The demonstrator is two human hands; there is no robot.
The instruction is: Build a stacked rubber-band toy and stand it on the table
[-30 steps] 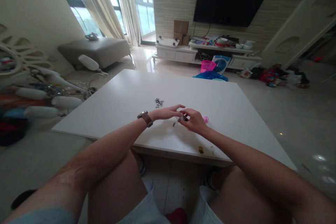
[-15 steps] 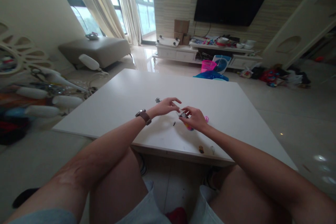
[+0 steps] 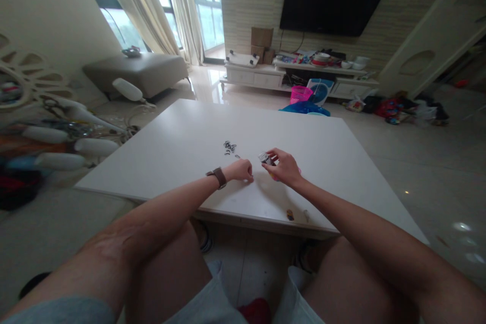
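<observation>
Left hand [image 3: 240, 169] curled shut, pressed to surface [image 3: 182, 147], fingertips pinched over small dark piece, barely seen. Right hand [image 3: 284, 167] closed round small clear container [image 3: 264, 157], held tilted beside left hand. Black rings [image 3: 229, 148] heaped just beyond left hand.

A white table [image 3: 182, 147] bears a cluster of small dark rings [image 3: 229, 148].

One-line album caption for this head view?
Right hand holds a small clear container; left hand pinches at the white table.
</observation>
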